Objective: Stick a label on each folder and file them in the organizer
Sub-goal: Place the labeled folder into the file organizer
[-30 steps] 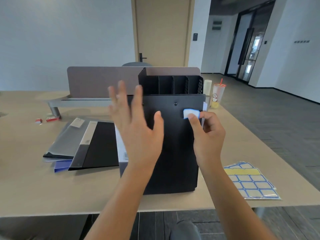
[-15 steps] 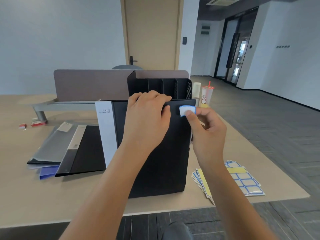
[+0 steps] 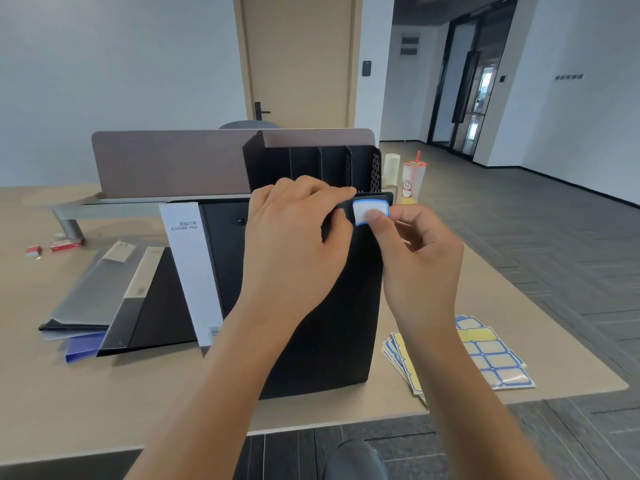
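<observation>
A: Where is the folder right now?

B: The black folder [image 3: 322, 306] lies on the worktop [image 3: 104, 393] directly in front of the black organizer [image 3: 311, 164], its far edge lifted toward the organizer's base. A white spine strip printed "2-LEVER FILE" runs down its left side.

A: And the hands?

B: The left hand [image 3: 294, 244] grips the folder's far edge, fingers curled over the top near the right corner. The right hand [image 3: 415, 258] presses a blue-bordered white label [image 3: 369, 211] against that corner with the thumb on the label's face; its other fingers are curled behind, and I can't tell whether they touch the folder.

A: Is the organizer holding anything?

B: Its upright slots look dark; I can't tell what sits inside.

A: What else is near the folder?

B: To the right of the folder, a fanned stack of label sheets [image 3: 485, 358] with blue and yellow borders. To its left, a pile of other folders [image 3: 114, 299], grey, black and blue, overlapping one another. Beyond the folder's right corner, beside the organizer, stands a drink cup [image 3: 412, 181] with a red straw.
</observation>
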